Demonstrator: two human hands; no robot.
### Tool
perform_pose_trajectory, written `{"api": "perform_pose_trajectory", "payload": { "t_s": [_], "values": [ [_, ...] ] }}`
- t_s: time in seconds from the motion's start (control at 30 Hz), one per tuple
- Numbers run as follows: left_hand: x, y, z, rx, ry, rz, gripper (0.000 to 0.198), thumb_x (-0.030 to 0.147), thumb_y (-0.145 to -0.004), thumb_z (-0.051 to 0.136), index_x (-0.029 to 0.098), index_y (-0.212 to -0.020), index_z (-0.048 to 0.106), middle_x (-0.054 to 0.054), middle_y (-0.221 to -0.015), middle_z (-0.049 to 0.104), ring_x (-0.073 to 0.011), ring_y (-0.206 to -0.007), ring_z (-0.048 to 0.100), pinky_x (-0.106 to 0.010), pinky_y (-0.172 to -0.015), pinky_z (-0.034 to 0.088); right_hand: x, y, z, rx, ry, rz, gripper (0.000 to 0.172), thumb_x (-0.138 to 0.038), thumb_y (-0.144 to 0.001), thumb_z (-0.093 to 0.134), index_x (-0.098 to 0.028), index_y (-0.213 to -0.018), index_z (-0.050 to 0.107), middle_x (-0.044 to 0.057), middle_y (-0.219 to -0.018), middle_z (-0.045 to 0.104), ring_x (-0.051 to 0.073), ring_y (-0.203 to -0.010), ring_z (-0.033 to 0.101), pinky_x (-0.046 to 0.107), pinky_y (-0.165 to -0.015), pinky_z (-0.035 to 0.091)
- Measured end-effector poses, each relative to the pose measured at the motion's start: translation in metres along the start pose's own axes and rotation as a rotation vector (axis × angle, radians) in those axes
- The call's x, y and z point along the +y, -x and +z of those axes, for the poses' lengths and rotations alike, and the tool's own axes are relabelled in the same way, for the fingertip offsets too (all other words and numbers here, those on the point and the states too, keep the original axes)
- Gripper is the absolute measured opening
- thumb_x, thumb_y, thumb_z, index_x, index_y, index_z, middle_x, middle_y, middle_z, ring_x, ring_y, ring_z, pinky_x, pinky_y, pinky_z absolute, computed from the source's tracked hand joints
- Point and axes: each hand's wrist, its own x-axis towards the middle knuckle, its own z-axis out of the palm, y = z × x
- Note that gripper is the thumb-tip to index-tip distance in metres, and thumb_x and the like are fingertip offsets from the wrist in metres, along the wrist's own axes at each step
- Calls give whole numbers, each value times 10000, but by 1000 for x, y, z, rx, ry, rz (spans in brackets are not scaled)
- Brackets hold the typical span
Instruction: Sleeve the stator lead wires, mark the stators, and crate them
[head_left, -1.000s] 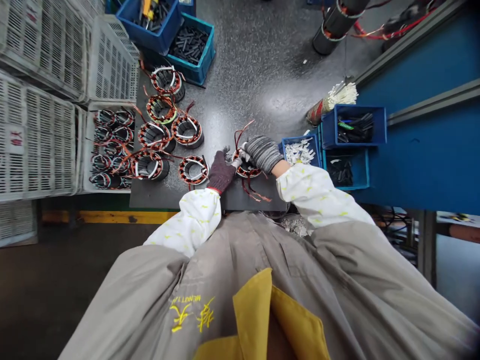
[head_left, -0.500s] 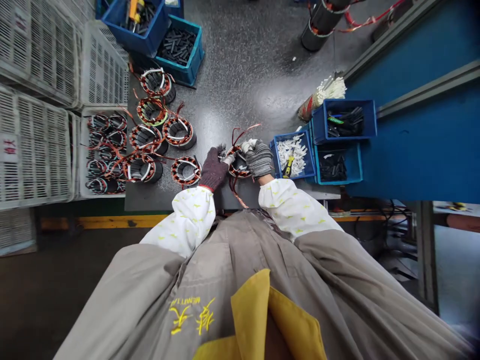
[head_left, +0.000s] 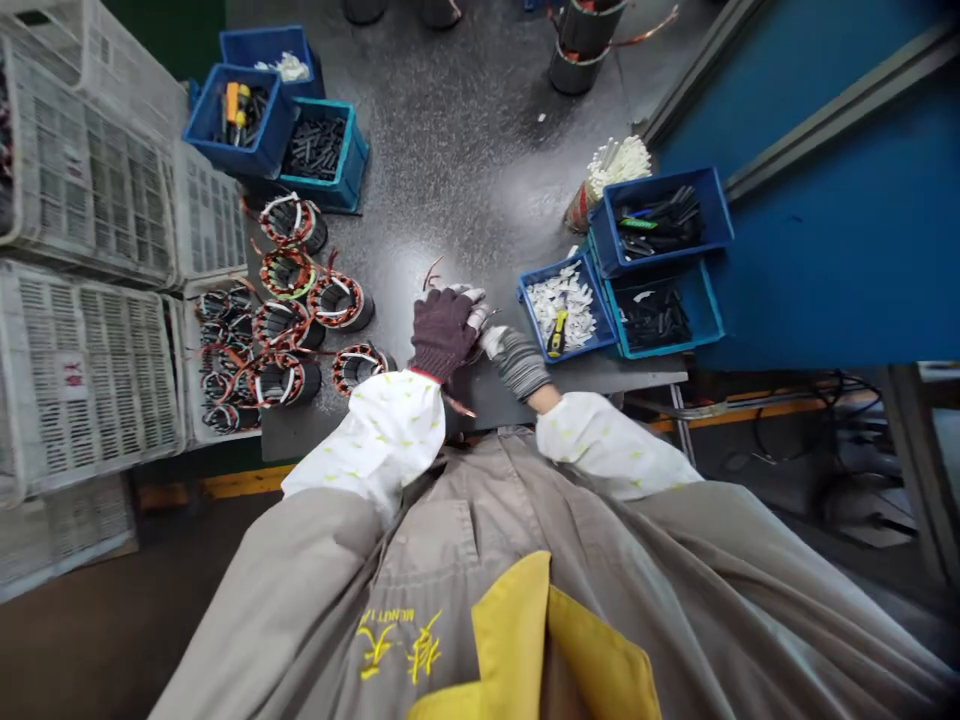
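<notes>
A motor stator with copper windings lies at the table's near edge, almost wholly covered by my hands. Its copper lead wires stick out toward my body, and others poke out beyond my left hand. My left hand, in a purple knit glove with pale fingertips, curls over the top of the stator. From the right, my right hand, in a grey striped glove, meets it with closed fingers. What those fingers pinch is hidden. Left of my left hand stands another stator, partly behind my sleeve.
Several more stators stand at the left, beside a white crate of them. At the right are a blue bin of white pieces with a yellow tool and two stacked bins. Bins of black tubes stand back left.
My left hand has moved from the stator's left side to over its top, hiding the ring. My right hand has slid to its near right side. The camera view has shifted and turned.
</notes>
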Motion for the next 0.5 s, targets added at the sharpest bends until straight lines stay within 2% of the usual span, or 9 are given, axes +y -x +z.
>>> {"api": "perform_pose_trajectory", "payload": {
  "t_s": [0.1, 0.2, 0.27, 0.33, 0.43, 0.5],
  "values": [
    [12, -33, 9, -178, -69, 111, 341, 382, -1032, 643, 223, -1259, 841, -185, -1352, 805, -421, -1450, 617, -666, -1324, 276, -6, 10, 11, -13, -146, 134, 349, -210, -1141, 559, -204, -1352, 836, 148, -1330, 833, 284, -1187, 813, 389, -1058, 658],
    [21, -52, 16, -329, -191, 90, 287, 379, -1000, 642, 201, -1054, 860, -195, -1129, 835, -420, -1236, 732, -661, -1272, 342, 18, 18, 3, 1, -266, 128, 316, -207, -1110, 635, -237, -1352, 837, 82, -1409, 819, 234, -1312, 772, 326, -1193, 581],
    [22, -56, 19, -303, -240, 55, 362, 432, -1033, 576, 199, -1041, 854, -192, -1089, 830, -410, -1180, 749, -625, -1230, 400, 57, 30, -15, 14, -245, 186, 304, -219, -1119, 615, -220, -1331, 833, 67, -1419, 816, 200, -1344, 748, 283, -1238, 526],
    [18, -52, 21, -242, -226, 55, 480, 461, -1080, 454, 183, -1083, 845, -197, -1106, 824, -413, -1195, 738, -601, -1187, 450, 108, 47, -41, 26, -180, 329, 340, -215, -1144, 522, -175, -1279, 831, 95, -1375, 827, 201, -1281, 759, 286, -1195, 541],
    [7, -44, 27, -122, -73, 44, 540, 468, -1103, 366, 186, -1112, 826, -172, -1113, 817, -399, -1244, 714, -574, -1166, 490, 187, 69, -78, 49, -62, 561, 432, -187, -1137, 404, -119, -1224, 821, 176, -1316, 823, 264, -1169, 764, 374, -1075, 598],
    [2, -42, 30, -41, 50, 54, 499, 489, -1104, 381, 233, -1126, 809, -118, -1143, 826, -362, -1276, 707, -567, -1238, 459, 226, 70, -90, 57, 24, 663, 404, -229, -1116, 462, -99, -1272, 811, 220, -1349, 799, 311, -1204, 742, 433, -1091, 582]
  ]
}}
